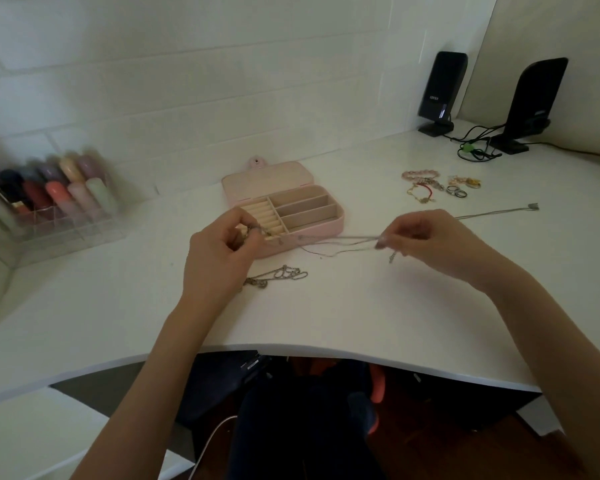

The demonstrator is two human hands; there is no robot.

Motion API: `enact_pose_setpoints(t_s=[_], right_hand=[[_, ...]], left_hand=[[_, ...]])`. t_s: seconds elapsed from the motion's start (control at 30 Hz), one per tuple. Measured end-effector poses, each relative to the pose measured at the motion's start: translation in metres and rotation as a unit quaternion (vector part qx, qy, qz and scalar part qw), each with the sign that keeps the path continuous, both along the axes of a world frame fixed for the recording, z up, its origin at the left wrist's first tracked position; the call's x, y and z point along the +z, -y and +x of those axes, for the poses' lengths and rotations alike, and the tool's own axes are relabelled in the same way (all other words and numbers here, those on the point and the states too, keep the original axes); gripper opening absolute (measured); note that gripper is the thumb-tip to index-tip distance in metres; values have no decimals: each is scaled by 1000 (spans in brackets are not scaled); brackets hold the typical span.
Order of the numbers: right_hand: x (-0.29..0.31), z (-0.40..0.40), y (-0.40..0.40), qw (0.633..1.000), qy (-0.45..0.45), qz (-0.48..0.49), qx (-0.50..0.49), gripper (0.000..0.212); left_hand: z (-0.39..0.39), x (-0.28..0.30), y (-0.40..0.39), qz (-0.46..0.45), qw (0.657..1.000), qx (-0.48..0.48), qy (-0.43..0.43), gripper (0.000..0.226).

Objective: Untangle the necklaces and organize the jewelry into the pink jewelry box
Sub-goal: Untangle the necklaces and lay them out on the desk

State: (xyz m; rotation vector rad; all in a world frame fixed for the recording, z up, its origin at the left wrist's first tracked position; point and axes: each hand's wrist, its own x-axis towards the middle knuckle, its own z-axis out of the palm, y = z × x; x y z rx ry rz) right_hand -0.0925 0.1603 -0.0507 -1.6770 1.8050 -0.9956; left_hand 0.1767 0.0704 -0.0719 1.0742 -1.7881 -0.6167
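Currently thin tangled chains (340,241) are pinched taut between left hand (219,249) and right hand (426,237), just before the open pink jewelry box (312,233). Bare desk (343,317) is left toward its curved near edge; a loose necklace (278,276) lies by the left wrist.

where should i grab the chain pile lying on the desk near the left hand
Pinch the chain pile at its right end, where open loops lie spread flat on the desk. Come from above and the right: the left hand sits over the bunched left end, and both hands already hold the stretched necklaces.
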Motion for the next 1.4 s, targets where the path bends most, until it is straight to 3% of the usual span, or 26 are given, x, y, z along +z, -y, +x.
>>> enact_pose_setpoints(t_s=[0.13, 0.23, 0.37, 0.6, 0.83, 0.93, 1.13, 1.4], right_hand=[[4, 4, -3, 985, 150, -71, -53, 19], [3, 6, -3, 977, 141, -118, -105, 19], [2, 8, -4, 964, 174, -150, -133, 21], [9, 6, -3, 889, 416, -120, -149, 23], [10, 2, -12, 865, 480, -81, -122, 22], [8, -3, -18, 882, 447, -58, -137, 22], [-4, -8, -37, 952, 246, 51, -176, 25], [-16, -5, -45, 970, 40, 59, -234, 24]], left_hand=[[-3, -3, -2, -11, 997, 12, 73, 13], [-7, -3, -2, 44, 997, -66, 22, 21], [-6, -1, -4, 61, 992, -111, 17, 21], [-9, 3, -7, 76, 980, -185, 21, 5], [-11, 3, -9, 69, 977, -196, 52, 16], [-13, 5, -12, 72, 977, -199, 11, 11], [-19, 3, -16, 67, 983, -172, -3, 10], [-34, 1, -19, 79, 986, -149, 12, 30]])
